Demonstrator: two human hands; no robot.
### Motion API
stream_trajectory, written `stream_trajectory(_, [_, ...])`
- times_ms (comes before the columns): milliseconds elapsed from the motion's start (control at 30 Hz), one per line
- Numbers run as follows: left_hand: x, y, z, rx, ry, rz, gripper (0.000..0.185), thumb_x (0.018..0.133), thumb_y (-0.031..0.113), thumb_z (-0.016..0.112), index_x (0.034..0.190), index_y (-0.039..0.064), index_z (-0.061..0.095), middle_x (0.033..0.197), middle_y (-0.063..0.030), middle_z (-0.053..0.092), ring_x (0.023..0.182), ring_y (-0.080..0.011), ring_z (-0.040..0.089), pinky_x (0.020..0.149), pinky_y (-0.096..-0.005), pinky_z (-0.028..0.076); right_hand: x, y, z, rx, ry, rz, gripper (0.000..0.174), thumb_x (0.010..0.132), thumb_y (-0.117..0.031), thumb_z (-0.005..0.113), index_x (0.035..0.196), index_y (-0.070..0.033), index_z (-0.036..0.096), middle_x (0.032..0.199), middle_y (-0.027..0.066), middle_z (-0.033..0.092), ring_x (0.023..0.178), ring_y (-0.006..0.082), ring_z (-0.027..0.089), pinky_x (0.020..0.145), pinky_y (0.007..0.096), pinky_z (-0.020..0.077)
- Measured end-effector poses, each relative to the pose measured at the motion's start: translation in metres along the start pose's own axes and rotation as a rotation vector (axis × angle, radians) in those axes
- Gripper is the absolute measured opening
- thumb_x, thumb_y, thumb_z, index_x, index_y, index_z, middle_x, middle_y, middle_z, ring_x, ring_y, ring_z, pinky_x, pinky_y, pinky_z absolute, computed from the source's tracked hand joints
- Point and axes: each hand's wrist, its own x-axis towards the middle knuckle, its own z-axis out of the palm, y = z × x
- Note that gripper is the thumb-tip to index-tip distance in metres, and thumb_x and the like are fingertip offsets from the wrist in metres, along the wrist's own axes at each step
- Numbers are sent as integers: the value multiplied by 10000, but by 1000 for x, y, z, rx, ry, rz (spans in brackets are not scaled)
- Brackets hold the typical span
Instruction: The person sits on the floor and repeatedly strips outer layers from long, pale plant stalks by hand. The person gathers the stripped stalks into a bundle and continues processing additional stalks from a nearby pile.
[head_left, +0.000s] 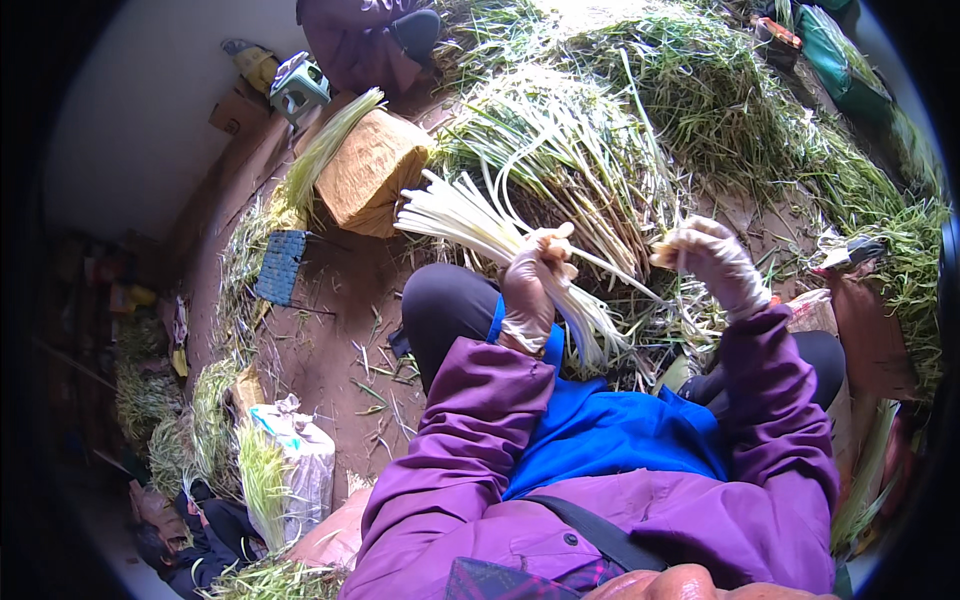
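Note:
My left hand (534, 289), in a thin pale glove, grips a bundle of long white stalks (469, 217) of a leek-like vegetable. The bundle slants across my lap, one end fanning to the upper left, the other pointing down over the blue apron (615, 435). A single stalk (619, 276) sticks out from it towards the right. My right hand (709, 259), also gloved, hovers to the right of the bundle with curled fingers; whether they pinch anything thin is unclear. Just beyond both hands lies a heap of untrimmed green stalks (562, 165) with brownish lower ends.
A block covered in tan wrapping (375, 169) stands ahead on the left, pale stalks (334, 146) lying along it. Further off are a green plastic stool (300, 90) and a seated person (360, 45). Another person (199, 540) sits lower left, near a white wrapped block (307, 457). Leafy waste (712, 97) is piled ahead.

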Motion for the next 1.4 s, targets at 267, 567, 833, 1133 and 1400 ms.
stream_trajectory(267, [-6, -7, 4, 138, -38, -39, 262, 915, 193, 563, 1042, -27, 628, 739, -48, 599, 620, -123, 544, 533, -276, 451, -30, -13, -20, -975, 183, 124, 291, 868, -270, 678, 1009, -17, 645, 888, 28, 651, 829, 109, 581, 768, 260, 465])
stream_trajectory(567, [-5, -9, 1, 137, 24, -38, 293, 933, 208, 536, 1137, 5, 594, 785, -35, 599, 638, -106, 524, 591, -301, 460, -36, 8, 64, -288, -252, 404, 285, 913, -251, 625, 1045, 1, 628, 871, 100, 687, 734, 153, 662, 679, 271, 532])
stream_trajectory(833, [-16, -22, 2, 111, -164, -108, 278, 931, 250, 513, 1044, 10, 596, 809, -58, 607, 562, -105, 492, 601, -309, 467, -17, 53, 46, 153, -19, 109, 430, 948, -388, 534, 1248, -80, 504, 1144, 92, 635, 907, 173, 641, 757, 292, 491])
stream_trajectory(1133, [-29, -28, 10, 211, -260, -324, 375, 943, 283, 539, 1149, -30, 572, 844, -105, 658, 527, -110, 523, 595, -287, 488, -12, -15, 6, -175, 262, -462, 260, 979, -275, 512, 1065, -49, 608, 922, 62, 659, 789, 155, 637, 683, 275, 510])
stream_trajectory(1400, [-24, -32, 22, 51, -117, -329, 355, 958, 216, 536, 1201, -43, 529, 977, -146, 647, 782, -230, 619, 674, -328, 520, -18, 8, 54, -1230, -281, 170, 401, 941, -459, 468, 947, -98, 640, 730, 85, 679, 640, 223, 669, 625, 368, 519])
